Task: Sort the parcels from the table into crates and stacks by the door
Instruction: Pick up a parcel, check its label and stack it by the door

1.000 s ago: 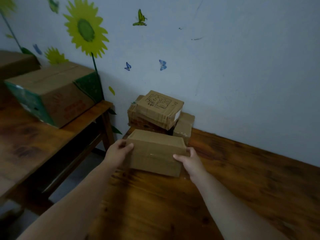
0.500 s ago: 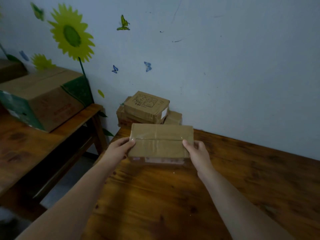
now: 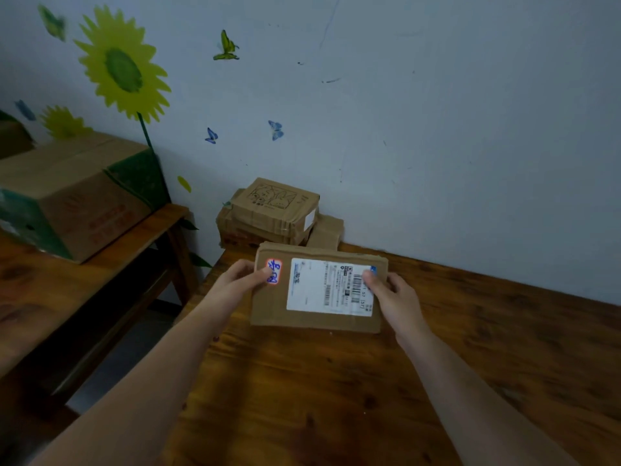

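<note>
Parcel orientation: I see the parcel [image 3: 319, 287] with its labelled broad face turned up toward my camera; its long axis runs left to right across the view, the top edge toward the wall.
Label: a white shipping label [image 3: 331, 286] covers most of that face, barcodes on its right part; the print is too small for me to read.
Sticker: a small red-edged sticker [image 3: 274, 271] with blue handwriting sits at the upper left of the face.
Parcel position: it is above the wooden table [image 3: 470, 364], near the table's far left corner; I cannot tell whether its lower edge touches the wood.
Left hand: my left hand [image 3: 235, 280] grips the parcel's left short end, thumb lying on the face at the sticker, the other fingers hidden behind the box.
Right hand: my right hand [image 3: 396, 297] clasps the right short end, thumb pressed on the label's barcode corner, fingers curled round the side.
Parcel relative to hands: the box spans between them, each hand at one end of the long axis.
Stack behind: more small parcels [image 3: 272, 213] are piled against the wall just beyond the held one, the top one printed with a cartoon drawing.
Left side: a large carton [image 3: 77, 196] rests on a second table [image 3: 50, 290], well apart.
</note>
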`<state>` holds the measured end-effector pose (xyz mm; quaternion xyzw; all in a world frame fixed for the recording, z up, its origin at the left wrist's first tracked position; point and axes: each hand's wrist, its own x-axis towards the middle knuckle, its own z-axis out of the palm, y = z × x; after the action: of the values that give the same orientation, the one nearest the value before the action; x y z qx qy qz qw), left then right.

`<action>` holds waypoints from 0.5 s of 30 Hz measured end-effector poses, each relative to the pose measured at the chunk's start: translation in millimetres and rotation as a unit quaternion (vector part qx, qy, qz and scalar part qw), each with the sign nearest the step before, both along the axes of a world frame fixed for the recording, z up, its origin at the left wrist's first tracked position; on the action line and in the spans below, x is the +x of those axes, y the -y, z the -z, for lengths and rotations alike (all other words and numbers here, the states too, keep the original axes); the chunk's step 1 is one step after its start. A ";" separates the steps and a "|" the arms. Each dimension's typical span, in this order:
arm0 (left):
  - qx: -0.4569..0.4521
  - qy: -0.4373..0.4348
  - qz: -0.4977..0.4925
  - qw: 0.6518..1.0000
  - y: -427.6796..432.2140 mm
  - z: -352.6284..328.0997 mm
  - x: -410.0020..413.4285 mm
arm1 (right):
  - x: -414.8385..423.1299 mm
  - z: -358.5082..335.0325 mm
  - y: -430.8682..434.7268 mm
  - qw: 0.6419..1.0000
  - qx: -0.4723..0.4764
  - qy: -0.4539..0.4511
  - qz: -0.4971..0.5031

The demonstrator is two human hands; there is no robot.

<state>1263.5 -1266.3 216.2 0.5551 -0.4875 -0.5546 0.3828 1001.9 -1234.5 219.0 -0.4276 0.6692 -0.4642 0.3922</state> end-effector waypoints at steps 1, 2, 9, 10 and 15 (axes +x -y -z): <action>0.003 -0.026 0.004 1.000 -0.8 1.6 -0.3 | -1.6 0.2 0.1 1.000 0.004 0.009 -0.004; 0.009 -0.055 0.005 0.998 -1.2 3.4 -0.3 | -2.5 0.2 0.1 1.000 0.009 0.020 -0.008; 0.065 -0.085 0.058 0.993 0.8 11.4 -6.2 | -21.1 3.8 -7.1 0.975 0.060 0.209 -0.047; 0.072 -0.092 0.064 0.991 0.9 12.5 -9.5 | -23.5 4.0 -8.2 0.968 0.054 0.243 -0.043; 0.094 -0.144 0.081 0.982 1.3 14.7 -32.3 | -31.6 11.4 -16.0 0.943 -0.035 0.327 0.052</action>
<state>1231.2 -1267.6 201.4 0.4615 -0.4165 -0.7014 0.3487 970.3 -1218.5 207.7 -0.2303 0.5084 -0.6211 0.5501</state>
